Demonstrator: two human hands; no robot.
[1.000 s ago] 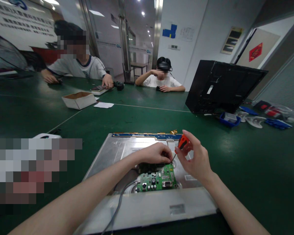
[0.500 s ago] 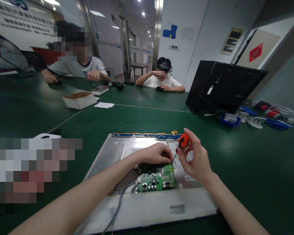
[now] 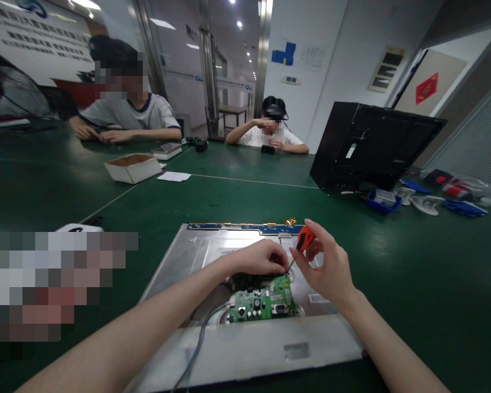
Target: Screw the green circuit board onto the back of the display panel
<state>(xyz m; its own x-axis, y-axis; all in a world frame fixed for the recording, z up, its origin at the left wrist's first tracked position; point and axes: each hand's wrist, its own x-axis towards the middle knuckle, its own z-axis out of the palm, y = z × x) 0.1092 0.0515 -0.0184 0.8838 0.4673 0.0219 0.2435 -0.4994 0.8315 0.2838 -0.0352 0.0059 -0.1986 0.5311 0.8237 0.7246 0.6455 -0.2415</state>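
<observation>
My right hand (image 3: 327, 267) grips an orange and black screwdriver (image 3: 305, 238), its shaft slanting down and left to the upper right corner of a green circuit board (image 3: 264, 300). Beside that tip is my left hand (image 3: 264, 256), its fingers curled and pressed down at the board's far edge; what they pinch, if anything, is hidden. The board lies on a silver metal display panel (image 3: 174, 262) with a blue circuit strip (image 3: 229, 228) along its far side. From the board's left end a grey cable (image 3: 202, 333) runs toward me.
A black monitor housing (image 3: 376, 144) stands at the right, near a blue tray (image 3: 383, 202) and several loose parts. An open cardboard box (image 3: 133, 169) and white paper (image 3: 174, 176) lie farther left. Two people sit across the green table (image 3: 245, 191), and another is partly visible at far left.
My right hand has turned slightly on the screwdriver, whose handle sits a little lower and farther left. My left hand stays put. The person at left has lowered one hand to the table.
</observation>
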